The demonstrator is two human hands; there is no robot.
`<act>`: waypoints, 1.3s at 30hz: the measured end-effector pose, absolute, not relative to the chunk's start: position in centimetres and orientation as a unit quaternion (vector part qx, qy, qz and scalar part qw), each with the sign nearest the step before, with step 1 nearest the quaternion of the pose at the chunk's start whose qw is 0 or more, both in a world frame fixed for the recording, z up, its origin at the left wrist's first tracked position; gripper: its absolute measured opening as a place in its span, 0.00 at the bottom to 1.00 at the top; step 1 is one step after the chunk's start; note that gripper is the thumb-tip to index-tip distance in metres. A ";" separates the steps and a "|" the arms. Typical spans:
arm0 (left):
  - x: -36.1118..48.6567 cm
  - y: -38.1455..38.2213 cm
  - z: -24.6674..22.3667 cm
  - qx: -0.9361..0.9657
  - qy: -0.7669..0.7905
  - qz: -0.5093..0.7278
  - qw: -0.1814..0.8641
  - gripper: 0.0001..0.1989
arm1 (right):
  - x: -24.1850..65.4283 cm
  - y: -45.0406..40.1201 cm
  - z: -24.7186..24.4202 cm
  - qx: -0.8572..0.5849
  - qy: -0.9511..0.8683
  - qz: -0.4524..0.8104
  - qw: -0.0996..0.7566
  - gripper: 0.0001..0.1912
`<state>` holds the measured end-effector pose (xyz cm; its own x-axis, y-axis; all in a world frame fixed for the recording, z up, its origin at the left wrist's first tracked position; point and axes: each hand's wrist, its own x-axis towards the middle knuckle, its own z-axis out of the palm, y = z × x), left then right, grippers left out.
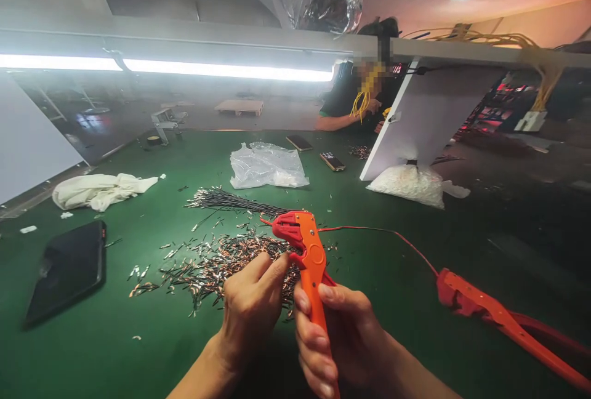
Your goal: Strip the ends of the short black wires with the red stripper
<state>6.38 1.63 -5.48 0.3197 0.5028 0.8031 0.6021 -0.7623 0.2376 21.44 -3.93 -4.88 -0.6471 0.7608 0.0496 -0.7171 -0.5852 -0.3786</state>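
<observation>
My right hand [346,331] is wrapped around the handle of an orange and red wire stripper [310,245], held upright with its red jaws toward the left. My left hand [256,294] is closed, thumb and fingers pinched just below the jaws; what it grips is hidden. Behind and under my left hand lies a pile of short cut wire ends [210,263], black with bare copper. A bundle of black wires [231,200] lies just beyond, its right end near the stripper's head. From that head a thin red strand [369,228] runs right toward a second wire stripper [484,303].
On the green table lie a dark tablet or phone [69,273], white cloth [101,189], a clear plastic bag [268,165], two phones [332,161] [299,142] and a tied bag of white bits [409,185]. A white panel [425,116] stands right. Opposite, a person holds yellow wires [360,103].
</observation>
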 end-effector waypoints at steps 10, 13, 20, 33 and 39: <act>6.5 1.2 -5.3 -0.808 -0.344 -0.478 0.013 0.10 | 21.1 -4.6 -5.1 -0.071 -0.202 0.893 0.395 0.20; 6.8 1.0 -5.2 -0.803 -0.349 -0.483 -0.003 0.08 | 20.8 -4.7 -5.1 -0.080 -0.207 0.886 0.408 0.21; 7.3 0.6 -4.9 -0.787 -0.375 -0.489 -0.040 0.07 | 21.4 -3.3 -6.1 -0.028 -0.170 0.890 0.421 0.18; 6.8 1.0 -4.5 -0.772 -0.387 -0.503 -0.039 0.07 | 21.9 -3.3 -3.8 -0.246 -0.345 0.745 0.515 0.16; 6.5 1.5 -4.7 -0.773 -0.366 -0.517 -0.038 0.09 | 22.9 -2.9 -3.3 -0.289 -0.404 0.699 0.515 0.14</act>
